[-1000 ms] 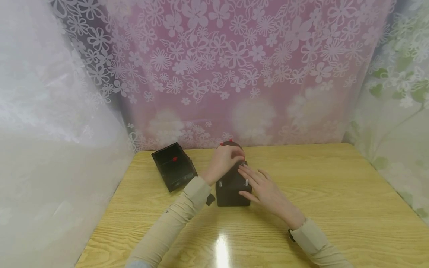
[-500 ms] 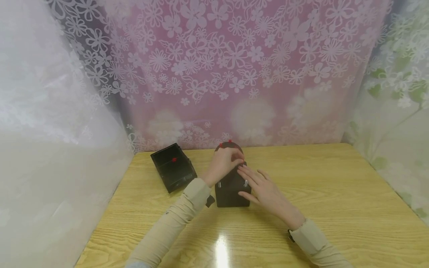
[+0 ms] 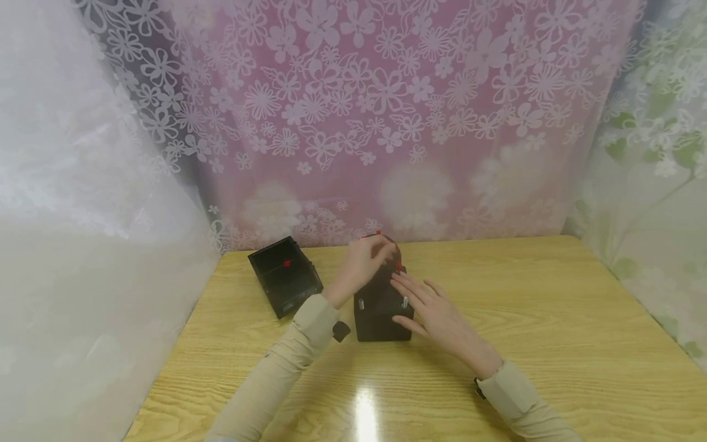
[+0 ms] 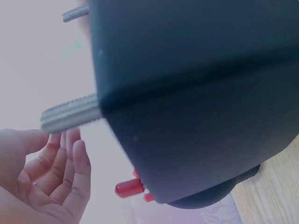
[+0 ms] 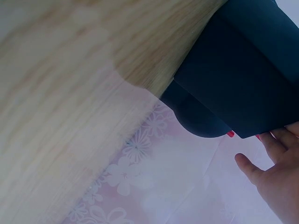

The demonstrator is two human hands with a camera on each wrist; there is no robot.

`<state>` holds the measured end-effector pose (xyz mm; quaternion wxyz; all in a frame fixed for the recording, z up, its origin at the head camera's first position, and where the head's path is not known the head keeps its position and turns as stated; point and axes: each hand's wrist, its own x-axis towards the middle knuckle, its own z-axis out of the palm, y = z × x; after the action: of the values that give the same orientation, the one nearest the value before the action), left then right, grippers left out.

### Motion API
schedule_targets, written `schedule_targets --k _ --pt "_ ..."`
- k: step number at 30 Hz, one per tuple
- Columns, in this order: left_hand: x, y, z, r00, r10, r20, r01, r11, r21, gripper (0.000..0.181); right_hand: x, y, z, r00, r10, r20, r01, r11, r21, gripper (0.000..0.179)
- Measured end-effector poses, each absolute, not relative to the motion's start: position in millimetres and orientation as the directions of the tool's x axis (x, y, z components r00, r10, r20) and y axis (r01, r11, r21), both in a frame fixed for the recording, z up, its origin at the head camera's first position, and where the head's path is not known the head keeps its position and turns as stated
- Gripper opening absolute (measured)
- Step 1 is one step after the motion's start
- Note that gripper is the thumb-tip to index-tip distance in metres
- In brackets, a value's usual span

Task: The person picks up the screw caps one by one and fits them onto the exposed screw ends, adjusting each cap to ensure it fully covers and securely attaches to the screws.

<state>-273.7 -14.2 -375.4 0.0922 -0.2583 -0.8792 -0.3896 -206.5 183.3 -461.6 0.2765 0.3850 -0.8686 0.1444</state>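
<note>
A black box-shaped device (image 3: pixel 383 326) with a rounded far end stands on the table in the head view. Ridged metal posts (image 4: pixel 72 113) and red-tipped pegs (image 4: pixel 130 188) stick out of it. My left hand (image 3: pixel 364 261) is over its far part, fingers loosely bent with nothing between them. In the left wrist view, that hand (image 4: pixel 56 179) is apart from the red pegs. My right hand (image 3: pixel 439 313) lies along the device's right side, fingers straight and fingertips at its top face. The right wrist view has this hand (image 5: pixel 280 175) at the box's edge.
An open black case (image 3: pixel 289 285) with a small red piece (image 3: pixel 286 263) inside lies to the left of the device. The wooden table (image 3: pixel 525 307) meets a pink floral curtain (image 3: pixel 331 153) behind, with pale sheets at both sides.
My left hand has drawn back up and left from the device's right far corner, uncovering a red peg there. My right hand has stayed in place.
</note>
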Motion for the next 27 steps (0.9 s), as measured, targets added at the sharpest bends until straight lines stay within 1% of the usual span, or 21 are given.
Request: schedule_targets --k 8,13,18,21,27 --pt "-275 -30 -371 -0.850 0.334 0.407 0.526 0.518 0.674 0.024 -208 183 -463 -0.545 -0.588 0.597 -0.751 0.660 -0.035 0.076" --pt "-276 -46 -367 -0.857 0.297 0.421 0.515 0.516 0.685 0.025 -207 183 -463 -0.556 -0.589 0.587 -0.749 0.660 -0.048 0.075" --pt "-279 -66 -361 -0.876 0.235 0.422 0.476 0.566 0.673 0.028 -208 184 -463 -0.564 -0.592 0.575 -0.747 0.663 -0.050 0.075" --pt "-283 -80 -358 -0.881 0.193 0.432 0.454 0.601 0.658 0.027 -208 184 -464 -0.557 -0.590 0.584 -0.747 0.664 -0.042 0.077" --pt "-291 -113 -355 -0.903 0.120 0.412 0.389 0.632 0.670 0.029 -209 183 -464 -0.546 -0.589 0.596 -0.750 0.661 -0.034 0.077"
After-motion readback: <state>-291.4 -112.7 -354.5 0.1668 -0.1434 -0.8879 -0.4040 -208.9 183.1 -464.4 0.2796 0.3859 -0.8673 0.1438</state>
